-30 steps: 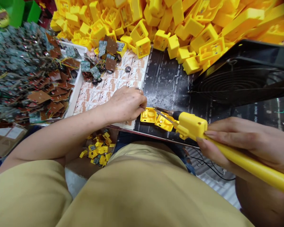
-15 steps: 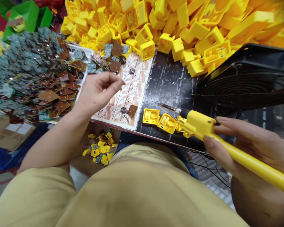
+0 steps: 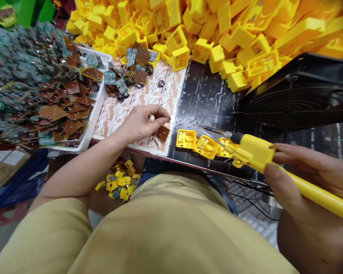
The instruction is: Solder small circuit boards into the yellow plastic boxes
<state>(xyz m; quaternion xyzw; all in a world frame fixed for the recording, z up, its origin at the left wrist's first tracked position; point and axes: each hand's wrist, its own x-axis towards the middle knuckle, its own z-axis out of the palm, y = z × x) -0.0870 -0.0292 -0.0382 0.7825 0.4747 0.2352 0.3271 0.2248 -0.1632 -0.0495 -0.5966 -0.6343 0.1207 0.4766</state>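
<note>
My right hand grips a yellow soldering iron; its metal tip points left, above the bench. Below the tip lie small open yellow housings in a row along the bench edge. My left hand is closed, thumb and fingertips close together, just above a small brown circuit board on the patterned paper sheet. Whether anything is pinched there I cannot make out. A black round part lies farther up the sheet, beside a cluster of wired boards.
A white tray heaped with wired boards stands at left. Yellow housings are piled across the back. A black fan stands at right. Below the bench, a box holds several yellow pieces.
My left hand has moved right and down to the brown board near the sheet's front edge. My right hand and the soldering iron have shifted slightly right.
</note>
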